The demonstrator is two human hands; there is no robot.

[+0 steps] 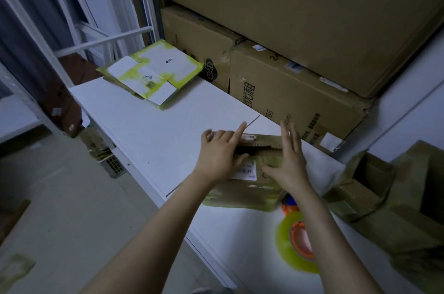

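A small brown cardboard box (pixel 245 194) wrapped in yellowish tape lies on the white table (pixel 153 130), with a white barcode label on its top. My left hand (pixel 219 153) rests on the box's left part, index finger stretched out, thumb down on the top by a dark gap between the flaps. My right hand (pixel 289 161) lies over the box's right side with straight, spread fingers. Neither hand grips anything.
A roll of clear tape on an orange dispenser (pixel 296 241) lies near my right forearm. Flattened taped packages (pixel 153 72) are stacked at the table's far end. Big cardboard cartons (pixel 300 92) line the wall behind. Open brown boxes (pixel 384 192) sit at the right.
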